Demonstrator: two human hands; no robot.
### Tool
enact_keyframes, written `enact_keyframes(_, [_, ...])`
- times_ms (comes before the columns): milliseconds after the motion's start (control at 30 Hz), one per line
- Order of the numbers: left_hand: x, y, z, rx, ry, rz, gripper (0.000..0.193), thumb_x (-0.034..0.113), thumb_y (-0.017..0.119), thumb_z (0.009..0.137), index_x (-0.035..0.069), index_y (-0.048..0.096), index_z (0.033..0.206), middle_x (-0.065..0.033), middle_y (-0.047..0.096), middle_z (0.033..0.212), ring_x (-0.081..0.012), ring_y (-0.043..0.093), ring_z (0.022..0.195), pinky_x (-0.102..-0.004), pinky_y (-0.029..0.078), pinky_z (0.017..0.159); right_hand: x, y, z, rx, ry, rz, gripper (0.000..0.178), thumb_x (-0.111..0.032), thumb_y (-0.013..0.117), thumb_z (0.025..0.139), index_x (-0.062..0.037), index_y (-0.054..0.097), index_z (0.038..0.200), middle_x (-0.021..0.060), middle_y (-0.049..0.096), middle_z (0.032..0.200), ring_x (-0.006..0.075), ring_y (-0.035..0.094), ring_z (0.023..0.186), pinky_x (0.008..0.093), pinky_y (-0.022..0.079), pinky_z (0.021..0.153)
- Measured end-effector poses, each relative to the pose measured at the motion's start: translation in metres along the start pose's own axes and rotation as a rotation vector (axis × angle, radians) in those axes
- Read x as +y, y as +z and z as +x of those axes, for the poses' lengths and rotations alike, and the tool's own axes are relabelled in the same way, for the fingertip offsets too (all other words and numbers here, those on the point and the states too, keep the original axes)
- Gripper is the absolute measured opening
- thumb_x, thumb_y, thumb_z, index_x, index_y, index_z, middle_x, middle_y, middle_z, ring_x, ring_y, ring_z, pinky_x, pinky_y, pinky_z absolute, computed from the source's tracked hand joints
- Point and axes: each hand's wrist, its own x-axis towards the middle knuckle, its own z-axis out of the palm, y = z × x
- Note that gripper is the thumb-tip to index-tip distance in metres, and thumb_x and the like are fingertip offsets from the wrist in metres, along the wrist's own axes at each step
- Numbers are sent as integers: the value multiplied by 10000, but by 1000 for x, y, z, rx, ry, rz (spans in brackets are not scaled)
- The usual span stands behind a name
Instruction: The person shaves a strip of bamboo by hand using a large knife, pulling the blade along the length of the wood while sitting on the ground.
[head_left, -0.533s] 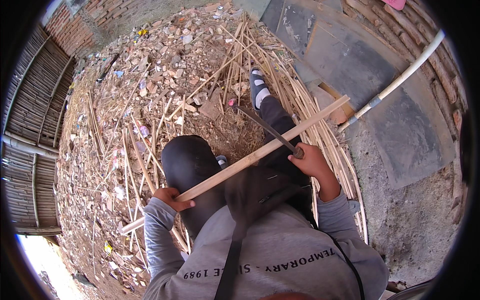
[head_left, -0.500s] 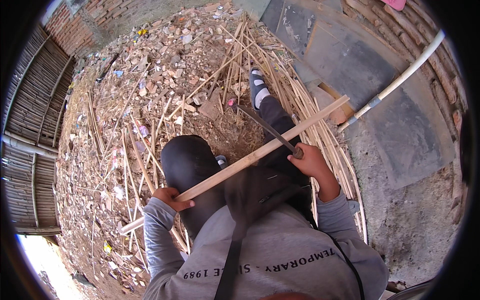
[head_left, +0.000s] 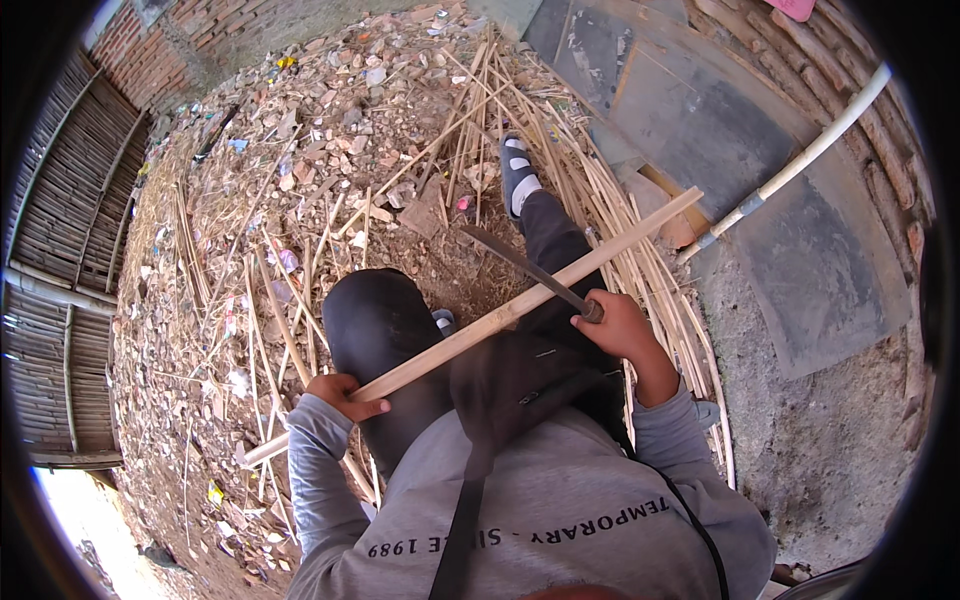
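Note:
A long pale bamboo strip [head_left: 463, 340] lies slantwise across my thighs, its far end up to the right. My left hand [head_left: 346, 397] is closed around its lower part, near my left knee. In my right hand [head_left: 618, 328] is the handle of a long dark-bladed knife [head_left: 520, 262], fingers wrapped round it. The blade crosses the strip right of its middle and points up to the left, over the dirt between my legs. It seems to rest on the strip, though I cannot tell how deep its edge sits.
Loose bamboo strips [head_left: 655, 290] lie along my right leg, with more [head_left: 262, 340] on the left. Brick rubble [head_left: 340, 150] covers the ground. A pale pole [head_left: 800, 165] slants over dark sheets [head_left: 700, 120] at right. A bamboo-slat wall [head_left: 70, 190] stands at left.
My right hand and the knife have moved slightly left and toward me, the blade sliding along the strip. My left hand and the bamboo strip stay almost where they were.

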Motion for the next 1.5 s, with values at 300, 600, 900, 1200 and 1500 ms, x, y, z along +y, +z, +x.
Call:
enact_keyframes(300, [3,-1,0,-5,0,33,749,669,850,573,-5,750,884,-158,703,765,-308,703,759,-376,546,746,-2,15,-7,-46,99,30,305,-329,777,802,-62,655,884,180,659,755,398,655,756,469,503,685])
enact_keyframes(600, [-1,0,0,4,14,38,736,669,852,576,-2,750,863,-153,703,758,-294,703,748,-372,548,735,-8,5,-3,-56,22,16,275,-308,777,801,-70,649,850,161,648,729,388,646,729,456,489,651])
enact_keyframes(900, [7,-3,-5,12,8,-34,720,643,871,571,-5,745,858,-146,696,739,-283,700,728,-364,543,712,0,10,-3,-15,87,60,296,-307,777,808,-48,640,847,168,638,708,365,645,706,442,487,653])
enact_keyframes(1200, [4,-2,0,-2,-7,52,718,646,863,582,-3,749,868,-146,697,739,-285,701,731,-363,547,720,4,15,-4,-31,87,41,317,-325,771,810,-46,639,882,202,654,763,419,651,783,479,497,694])
enact_keyframes(1500, [-1,1,0,32,6,45,704,639,865,582,-2,746,848,-144,692,723,-284,697,714,-368,545,714,10,20,-2,-33,66,65,318,-319,777,802,-41,638,868,204,652,764,421,648,771,475,498,690])
